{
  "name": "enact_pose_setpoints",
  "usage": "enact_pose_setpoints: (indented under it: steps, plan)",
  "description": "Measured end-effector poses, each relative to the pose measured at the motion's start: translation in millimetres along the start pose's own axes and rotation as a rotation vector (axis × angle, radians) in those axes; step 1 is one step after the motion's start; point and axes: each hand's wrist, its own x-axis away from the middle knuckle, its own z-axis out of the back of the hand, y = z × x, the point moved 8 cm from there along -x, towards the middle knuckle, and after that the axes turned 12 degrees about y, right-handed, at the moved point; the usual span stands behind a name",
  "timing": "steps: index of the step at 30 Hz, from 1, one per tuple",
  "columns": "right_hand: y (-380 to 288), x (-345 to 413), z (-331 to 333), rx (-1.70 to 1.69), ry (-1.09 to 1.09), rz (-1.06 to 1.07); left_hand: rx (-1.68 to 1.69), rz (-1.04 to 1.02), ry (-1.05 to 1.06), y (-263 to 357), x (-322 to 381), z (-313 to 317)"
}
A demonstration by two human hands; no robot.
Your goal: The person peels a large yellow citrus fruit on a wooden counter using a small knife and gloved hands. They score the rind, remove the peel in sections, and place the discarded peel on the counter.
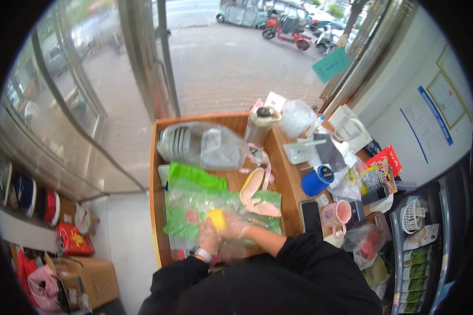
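Both my hands wear clear plastic gloves and meet around a yellow piece [217,219], perhaps fruit, above a green plastic bag spread flat [181,220]. My left hand [209,237] grips it from the left, with a white band at the wrist. My right hand [235,225] touches it from the right; how far its fingers close cannot be told. Beyond my right hand, a curved yellow peel or rind with a pale pink inside [252,185] lies on the bag, beside a flat pinkish piece [265,208]. A slim tool [258,223] lies partly hidden near my right wrist.
Stacked clear containers in a plastic bag [201,145] lie at the back of the wooden-sided counter. To the right are a tall clear jar [259,126], a blue cup [317,181], a dark phone [311,215] and a pink mug [336,214]. The counter's raised wooden edge [154,220] bounds the left.
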Motion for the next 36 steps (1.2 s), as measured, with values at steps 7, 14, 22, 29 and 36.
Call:
enact_pose_setpoints:
  steps: [7, 14, 22, 29, 36]
  plan:
    - [27, -5, -34, -0.013, -0.096, -0.342, 0.115, -0.138, -0.188, -28, -24, -36]
    - [83, -13, -84, -0.200, -0.122, -0.246, -0.121, -0.205, -0.088, 40, -33, 0]
    - [5, 2, -7, -0.388, -0.101, -0.078, -0.425, -0.445, -0.456, 8, -45, -36]
    - [18, -10, -44, -0.400, -0.130, -0.134, -0.518, -0.407, -0.593, -19, -58, -48]
    - [16, -18, -52, -0.401, -0.127, -0.118, -0.550, -0.408, -0.641, -35, -68, -52]
